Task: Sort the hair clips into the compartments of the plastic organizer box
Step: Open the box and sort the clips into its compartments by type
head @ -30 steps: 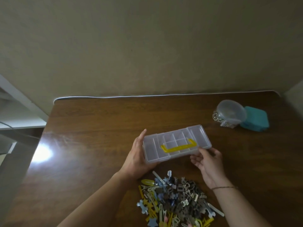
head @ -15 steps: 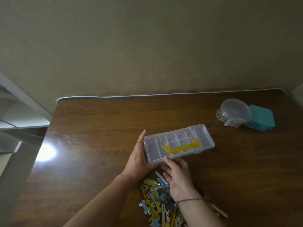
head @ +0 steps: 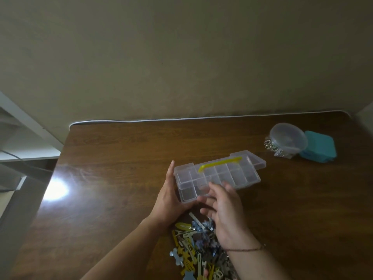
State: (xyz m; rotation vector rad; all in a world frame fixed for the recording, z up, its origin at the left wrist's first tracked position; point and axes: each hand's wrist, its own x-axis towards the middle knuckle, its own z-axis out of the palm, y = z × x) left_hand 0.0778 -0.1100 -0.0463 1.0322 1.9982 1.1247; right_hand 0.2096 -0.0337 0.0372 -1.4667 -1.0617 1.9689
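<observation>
Clear compartmented plastic organizer box (head: 217,176) lidded open: light, rigid, slippery. Left hand (head: 169,196) cupping left end; right hand (head: 224,209) spread, empty.

Clear organizer box (head: 219,175) lies open beyond the hair clips (head: 198,249).
</observation>
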